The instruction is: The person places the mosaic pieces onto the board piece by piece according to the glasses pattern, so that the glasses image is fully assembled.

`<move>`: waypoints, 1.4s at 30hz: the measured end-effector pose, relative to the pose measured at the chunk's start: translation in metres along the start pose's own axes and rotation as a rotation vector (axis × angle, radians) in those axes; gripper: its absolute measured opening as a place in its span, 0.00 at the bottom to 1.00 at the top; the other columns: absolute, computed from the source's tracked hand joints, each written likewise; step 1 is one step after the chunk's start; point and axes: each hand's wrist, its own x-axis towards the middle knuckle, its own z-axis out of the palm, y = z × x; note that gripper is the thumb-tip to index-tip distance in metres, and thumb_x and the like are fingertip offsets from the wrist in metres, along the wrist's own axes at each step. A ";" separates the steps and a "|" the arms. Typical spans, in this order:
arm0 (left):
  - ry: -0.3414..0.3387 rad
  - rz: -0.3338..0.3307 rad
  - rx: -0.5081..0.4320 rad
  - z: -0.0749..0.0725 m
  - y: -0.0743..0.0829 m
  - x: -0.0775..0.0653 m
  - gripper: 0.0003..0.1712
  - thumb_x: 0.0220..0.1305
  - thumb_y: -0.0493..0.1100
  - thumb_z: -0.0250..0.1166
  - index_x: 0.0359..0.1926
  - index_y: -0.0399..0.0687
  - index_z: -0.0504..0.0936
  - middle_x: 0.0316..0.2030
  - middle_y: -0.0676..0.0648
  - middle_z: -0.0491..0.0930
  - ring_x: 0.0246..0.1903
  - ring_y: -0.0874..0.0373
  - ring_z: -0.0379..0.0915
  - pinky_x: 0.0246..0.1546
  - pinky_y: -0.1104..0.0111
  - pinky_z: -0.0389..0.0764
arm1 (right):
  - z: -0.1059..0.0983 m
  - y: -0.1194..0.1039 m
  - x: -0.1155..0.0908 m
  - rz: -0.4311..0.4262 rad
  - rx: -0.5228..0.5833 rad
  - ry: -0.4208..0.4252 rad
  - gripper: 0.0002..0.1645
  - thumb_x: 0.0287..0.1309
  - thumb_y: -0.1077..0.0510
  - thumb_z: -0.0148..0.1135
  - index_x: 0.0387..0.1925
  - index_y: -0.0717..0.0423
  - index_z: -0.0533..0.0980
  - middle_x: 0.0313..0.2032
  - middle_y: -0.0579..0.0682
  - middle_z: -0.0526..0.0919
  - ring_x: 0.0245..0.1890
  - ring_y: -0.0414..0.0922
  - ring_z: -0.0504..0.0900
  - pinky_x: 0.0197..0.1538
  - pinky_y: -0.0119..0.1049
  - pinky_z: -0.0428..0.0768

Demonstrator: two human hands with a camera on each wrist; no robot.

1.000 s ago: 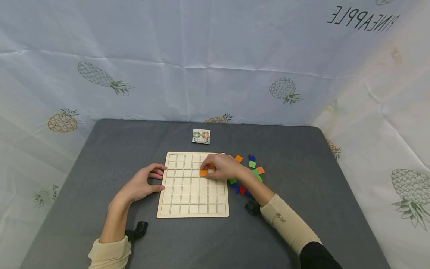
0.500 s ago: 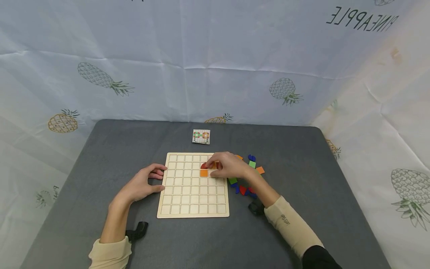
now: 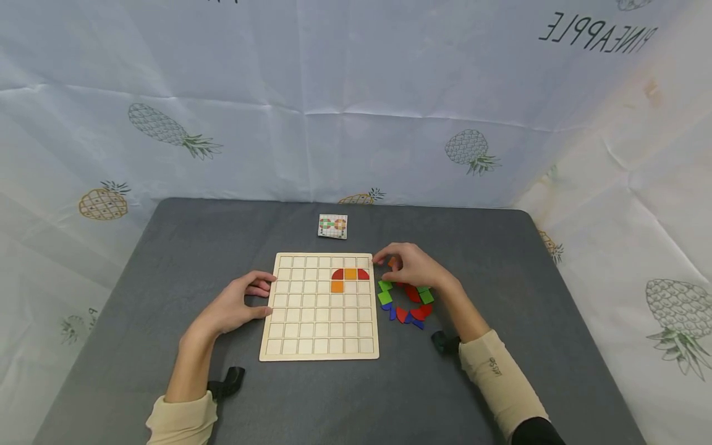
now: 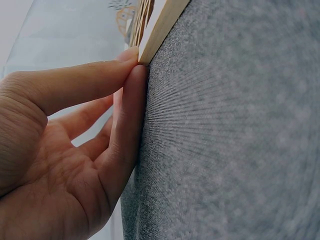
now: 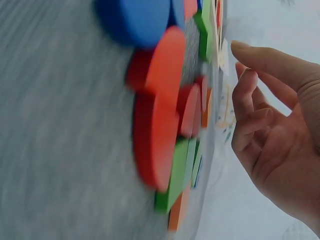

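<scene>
A pale wooden grid board (image 3: 308,329) lies flat on the table. Two red curved pieces (image 3: 337,274) and two orange squares (image 3: 337,286) sit in its upper right cells. At the board's left edge rests my left hand (image 3: 229,306); in the left wrist view, thumb and finger touch the board's rim (image 4: 165,31). My right hand (image 3: 414,266) hovers above loose pieces right of the board, thumb and fingers apart. In the right wrist view, that hand (image 5: 277,120) shows nothing between its loosely bent fingers, beside red pieces (image 5: 159,135) and a blue piece (image 5: 137,20).
A small pattern card (image 3: 332,226) lies behind the board. Green squares (image 3: 385,298), red pieces (image 3: 402,315) and blue pieces (image 3: 418,324) are scattered beside the board. Black wrist devices (image 3: 228,382) show under both forearms. A pineapple-print cloth (image 3: 311,154) hangs behind the grey table (image 3: 311,402).
My right hand has let go of a red curved piece in the upper right of the board and moved right, over the loose pieces. The left hand stays in place.
</scene>
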 end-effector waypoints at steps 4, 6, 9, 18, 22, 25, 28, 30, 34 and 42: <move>0.002 0.004 0.002 0.000 -0.001 0.000 0.36 0.64 0.33 0.78 0.70 0.36 0.75 0.58 0.36 0.80 0.58 0.44 0.80 0.58 0.55 0.83 | -0.006 0.008 -0.009 0.031 -0.006 0.001 0.21 0.64 0.62 0.77 0.58 0.56 0.86 0.52 0.56 0.88 0.31 0.41 0.78 0.38 0.34 0.80; 0.002 0.005 0.002 0.000 -0.001 0.001 0.36 0.64 0.33 0.78 0.70 0.36 0.75 0.58 0.36 0.80 0.58 0.44 0.80 0.58 0.56 0.83 | -0.009 0.011 -0.013 0.042 0.007 -0.006 0.21 0.63 0.62 0.77 0.57 0.57 0.87 0.52 0.57 0.89 0.31 0.41 0.79 0.39 0.34 0.81; 0.002 0.009 0.002 -0.001 -0.002 0.000 0.36 0.64 0.33 0.78 0.70 0.35 0.74 0.58 0.35 0.80 0.57 0.44 0.80 0.57 0.57 0.83 | -0.011 0.017 -0.017 0.060 0.017 -0.021 0.20 0.62 0.62 0.79 0.55 0.58 0.87 0.51 0.57 0.89 0.30 0.41 0.80 0.38 0.33 0.81; 0.002 -0.001 0.006 -0.001 -0.002 0.001 0.35 0.64 0.34 0.78 0.70 0.37 0.75 0.58 0.37 0.80 0.57 0.45 0.80 0.57 0.60 0.83 | -0.014 0.027 -0.024 0.117 -0.001 -0.070 0.19 0.59 0.60 0.81 0.53 0.53 0.88 0.49 0.53 0.90 0.25 0.40 0.78 0.32 0.31 0.79; 0.002 0.001 0.005 -0.001 -0.002 0.001 0.35 0.64 0.33 0.78 0.70 0.37 0.75 0.58 0.36 0.80 0.57 0.45 0.80 0.56 0.61 0.83 | -0.014 0.027 -0.024 0.102 -0.021 -0.079 0.18 0.61 0.58 0.81 0.52 0.54 0.88 0.49 0.54 0.90 0.26 0.41 0.77 0.32 0.31 0.78; -0.001 0.007 0.001 -0.001 -0.002 0.000 0.36 0.64 0.33 0.78 0.70 0.36 0.75 0.58 0.36 0.79 0.57 0.45 0.80 0.56 0.59 0.83 | -0.014 0.028 -0.024 0.076 -0.041 -0.069 0.17 0.62 0.56 0.80 0.51 0.54 0.89 0.48 0.55 0.90 0.28 0.41 0.78 0.34 0.31 0.79; -0.002 0.009 -0.003 0.000 -0.002 0.000 0.36 0.64 0.33 0.78 0.70 0.36 0.75 0.58 0.36 0.79 0.57 0.44 0.80 0.56 0.58 0.83 | -0.015 0.030 -0.024 0.072 -0.045 -0.063 0.16 0.62 0.56 0.81 0.50 0.53 0.89 0.49 0.55 0.90 0.27 0.40 0.78 0.34 0.31 0.79; -0.003 0.009 -0.004 0.000 -0.002 0.000 0.36 0.64 0.33 0.78 0.70 0.36 0.75 0.58 0.36 0.79 0.57 0.44 0.80 0.57 0.57 0.83 | -0.015 0.033 -0.024 0.073 -0.043 -0.062 0.16 0.61 0.57 0.81 0.50 0.53 0.90 0.50 0.55 0.90 0.27 0.39 0.78 0.33 0.31 0.80; -0.004 0.006 -0.002 0.000 -0.002 0.000 0.35 0.65 0.33 0.78 0.70 0.36 0.75 0.58 0.36 0.79 0.57 0.44 0.80 0.57 0.57 0.83 | -0.016 0.038 -0.024 0.071 -0.029 -0.065 0.15 0.61 0.57 0.81 0.50 0.54 0.90 0.51 0.56 0.90 0.26 0.38 0.79 0.32 0.31 0.80; -0.003 0.007 0.000 0.000 -0.001 0.000 0.35 0.65 0.33 0.77 0.71 0.36 0.75 0.59 0.35 0.80 0.58 0.43 0.80 0.58 0.53 0.83 | -0.015 0.034 -0.024 0.038 -0.050 -0.046 0.14 0.62 0.55 0.80 0.48 0.54 0.90 0.47 0.54 0.89 0.29 0.38 0.79 0.35 0.31 0.80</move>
